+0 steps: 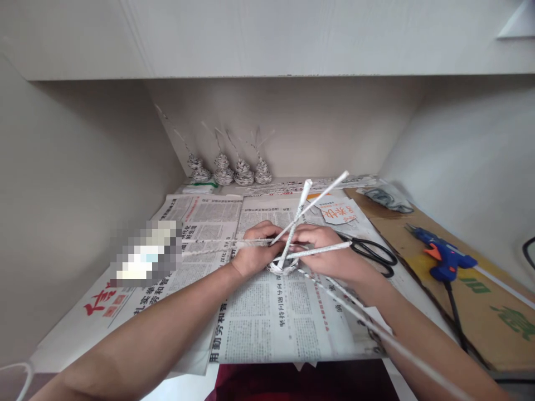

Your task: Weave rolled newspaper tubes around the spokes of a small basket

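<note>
Fingers curled tight, our left hand (257,253) and right hand (324,238) pinch the small woven paper piece (284,269) from both sides, its white strips (305,195) sticking out. We hold it over the newspaper (251,328), black-handled scissors (376,244) near our right wrist

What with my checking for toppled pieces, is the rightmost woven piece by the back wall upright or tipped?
Upright: the woven piece stands on its wider end, the narrower end pointing up.

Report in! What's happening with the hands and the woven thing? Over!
Left hand, right hand: both holding woven thing. Woven thing: small, round, strands poking out. In the way: strands partly hide right hand; scissors close by.
</note>
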{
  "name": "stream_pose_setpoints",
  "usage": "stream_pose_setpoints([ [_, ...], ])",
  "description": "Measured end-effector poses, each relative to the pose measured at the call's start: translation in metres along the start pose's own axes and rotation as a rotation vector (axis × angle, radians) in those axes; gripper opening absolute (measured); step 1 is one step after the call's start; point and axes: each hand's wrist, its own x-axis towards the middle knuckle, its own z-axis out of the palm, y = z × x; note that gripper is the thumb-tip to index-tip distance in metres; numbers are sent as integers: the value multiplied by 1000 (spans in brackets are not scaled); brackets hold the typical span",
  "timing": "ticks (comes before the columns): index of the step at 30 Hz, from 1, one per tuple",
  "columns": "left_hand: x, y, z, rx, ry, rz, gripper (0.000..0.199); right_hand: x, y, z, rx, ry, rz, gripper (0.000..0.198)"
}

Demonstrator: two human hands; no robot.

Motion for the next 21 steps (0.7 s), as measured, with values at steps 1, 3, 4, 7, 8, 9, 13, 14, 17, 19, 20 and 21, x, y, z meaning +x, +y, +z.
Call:
stream_pose_setpoints([
  [1, 0, 1, 0, 4, -3, 0, 6, 0, 1, -1, 13, 11, 42, 19],
  [3, -1, 2, 0, 8, -12, 0, 6, 0, 2, -1, 37, 47, 132, 17],
  [4, -1, 2, 0, 5, -15, 1, 6, 0, 2, -1, 49, 69, 169, 16],
  [7, -2, 2, -1, -10, -30, 15, 6, 0, 2, -1, 80, 100, 239, 13],
  [8, -2, 2, -1, -8, -38, 20, 6, 0, 2, -1, 82, 92, 249, 13],
  [9, -2, 2, -1, -4, -46, 26, 7, 0, 2, -1, 78, 78, 258, 13],
  [13, -2, 2, -3, 6, -84, 49, 8, -1, 4, -2, 44, 59, 287, 13],
  [14, -2, 2, -4, 8, -92, 60, 8, -2, 5, -2, 39, 62, 285, 13],
  [17, -2, 1, -4, 39, -102, 104, 8, -3, 8, -3, 24, 50, 260, 13],
  [19, -3, 0, -4, 56, -101, 125, 9, -3, 10, -5, -7, 56, 237, 14],
  [20, -3, 0, -4, 57, -97, 131, 9, -2, 12, -7, -45, 70, 214, 15],
  [21, -3, 0, -4, 58, -93, 133, 10, -2, 13, -8, -94, 91, 184, 16],
])
